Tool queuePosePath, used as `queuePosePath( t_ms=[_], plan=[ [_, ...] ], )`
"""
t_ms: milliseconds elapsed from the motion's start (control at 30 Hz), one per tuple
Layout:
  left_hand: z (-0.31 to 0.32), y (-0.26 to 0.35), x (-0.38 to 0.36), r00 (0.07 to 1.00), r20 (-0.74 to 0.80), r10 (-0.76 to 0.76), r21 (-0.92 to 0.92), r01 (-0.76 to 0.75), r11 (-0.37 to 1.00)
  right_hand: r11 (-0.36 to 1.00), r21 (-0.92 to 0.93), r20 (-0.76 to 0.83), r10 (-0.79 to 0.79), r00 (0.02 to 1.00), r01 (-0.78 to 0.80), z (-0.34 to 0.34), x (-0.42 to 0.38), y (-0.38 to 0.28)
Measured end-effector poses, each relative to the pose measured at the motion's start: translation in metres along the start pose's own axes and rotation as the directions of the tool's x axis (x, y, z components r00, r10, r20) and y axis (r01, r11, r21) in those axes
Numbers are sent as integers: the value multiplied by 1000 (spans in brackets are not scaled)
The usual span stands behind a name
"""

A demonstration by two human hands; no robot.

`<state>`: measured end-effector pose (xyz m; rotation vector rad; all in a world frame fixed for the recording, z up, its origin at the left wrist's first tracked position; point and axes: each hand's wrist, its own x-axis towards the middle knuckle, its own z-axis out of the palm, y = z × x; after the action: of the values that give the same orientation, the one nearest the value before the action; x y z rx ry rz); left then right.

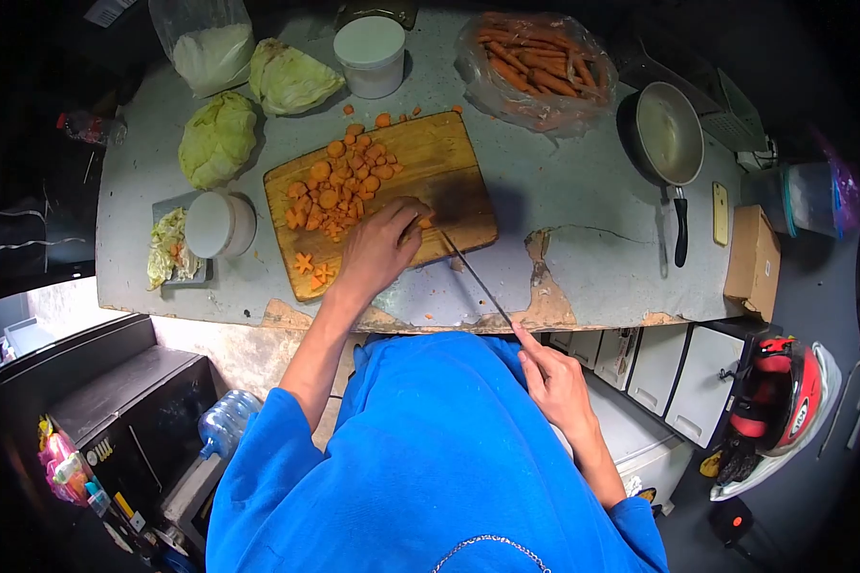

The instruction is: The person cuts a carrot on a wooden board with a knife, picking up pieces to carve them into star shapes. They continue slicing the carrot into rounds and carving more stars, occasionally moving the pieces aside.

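Note:
A wooden cutting board (449,181) lies on the table with a heap of carrot slices (339,181) on its left half. My left hand (384,241) rests on the board, its fingers closed on a small carrot piece (424,222), most of which they hide. In my right hand (556,387) is the handle of a knife (478,274), gripped at the table's front edge. The thin blade slants up over the board, its tip beside the carrot piece. Flower-like carrot cuts (320,277) lie at the board's lower left corner.
Behind the board stand a white tub (369,59), cabbages (218,138) and a bag of carrots (545,72). A lidded container (220,225) and cabbage scraps (169,250) sit at left. At right are a frying pan (670,134), phone (720,214) and cardboard box (753,263).

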<state>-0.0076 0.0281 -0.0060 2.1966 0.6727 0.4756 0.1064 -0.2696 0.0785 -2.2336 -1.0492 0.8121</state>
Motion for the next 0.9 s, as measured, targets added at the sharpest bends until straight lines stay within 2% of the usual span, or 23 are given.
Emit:
queuePosePath(
  t_ms=[67,167,233,267,333,467,567,667,767,833,900],
  plan=[
    [-4,2,0,1000,4,11,-37,-11,999,1000,-18,9,-12,1000,13,3,-1,-1],
    [-2,8,-8,999,-36,-4,32,5,999,1000,-17,33,17,999,-16,8,0,-6],
    [9,13,-21,987,-152,-54,-35,49,998,1000,22,12,20,1000,-21,13,0,-8],
    [15,14,-27,987,-150,-54,-34,50,998,999,23,13,22,1000,-22,15,0,-9],
    [24,17,-38,972,-205,112,82,-97,992,998,45,10,38,999,-39,18,1,-10],
    [33,13,-48,977,-159,144,149,-121,981,996,40,32,80,996,-81,19,1,-13],
    [32,18,-45,987,-137,81,124,-64,990,998,53,3,31,1000,-31,22,-1,-9],
    [32,15,-46,987,-126,96,130,-79,988,998,57,-12,26,1000,-25,26,-2,-12],
    [33,12,-47,987,-99,126,186,-106,977,996,10,10,93,996,-93,29,-4,-18],
    [31,12,-47,989,-80,125,175,-109,978,990,-107,14,90,996,-88,31,-6,-21],
    [28,13,-45,988,-71,138,172,-124,977,991,-68,25,118,993,-116,28,-5,-24]
  ],
)
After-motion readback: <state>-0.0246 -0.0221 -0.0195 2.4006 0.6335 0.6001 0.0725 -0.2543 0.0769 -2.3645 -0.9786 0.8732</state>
